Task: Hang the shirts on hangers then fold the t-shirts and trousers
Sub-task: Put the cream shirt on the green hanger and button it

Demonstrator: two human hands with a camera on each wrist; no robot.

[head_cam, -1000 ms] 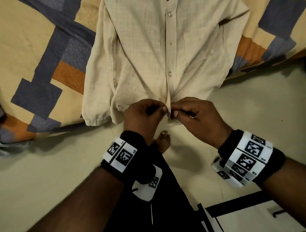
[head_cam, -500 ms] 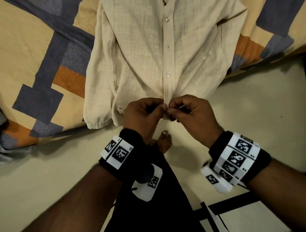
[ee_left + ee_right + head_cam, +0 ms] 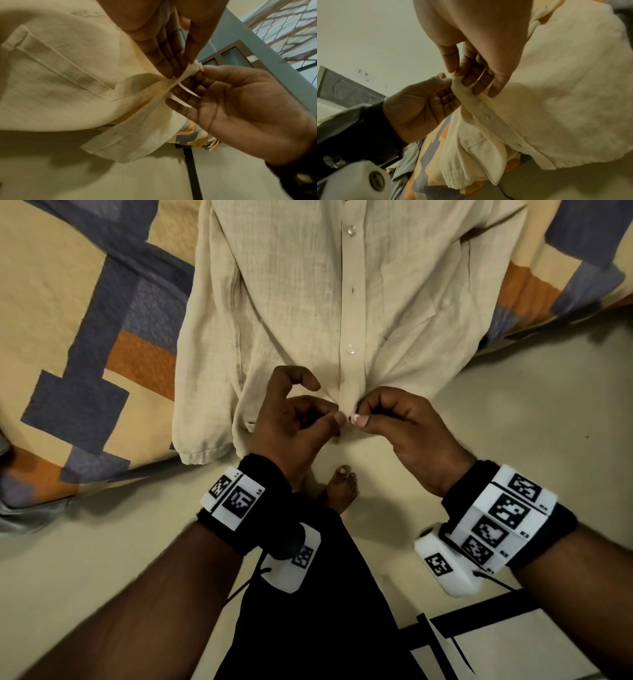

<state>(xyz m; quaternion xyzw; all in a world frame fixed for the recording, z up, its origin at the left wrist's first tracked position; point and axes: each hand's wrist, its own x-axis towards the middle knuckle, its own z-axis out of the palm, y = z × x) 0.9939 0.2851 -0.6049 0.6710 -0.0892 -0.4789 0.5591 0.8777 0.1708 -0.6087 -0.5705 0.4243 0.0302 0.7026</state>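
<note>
A cream button-up shirt (image 3: 291, 302) lies front up on the bed, its hem hanging over the near edge. Its placket (image 3: 349, 378) runs down the middle with a button (image 3: 350, 349) fastened above my hands. My left hand (image 3: 337, 415) pinches the lower end of the placket from the left, its index finger lifted and curled. From the right, my right hand (image 3: 359, 414) pinches the same spot. In the left wrist view the left hand (image 3: 171, 65) and right hand (image 3: 202, 73) meet on the shirt (image 3: 51, 81). The right wrist view shows the right hand (image 3: 471, 78), left hand (image 3: 419, 105) and shirt (image 3: 565, 94).
The bed has a bedspread (image 3: 68, 302) patterned in beige, blue and orange. The pale floor (image 3: 102, 559) lies below its edge. My bare foot (image 3: 342, 487) and black-clad leg (image 3: 308, 611) stand under the hands. A white board with black bars (image 3: 496, 645) lies at bottom right.
Both hands stay pinched on the placket's lower end. My left index finger has lifted away from the other fingers.
</note>
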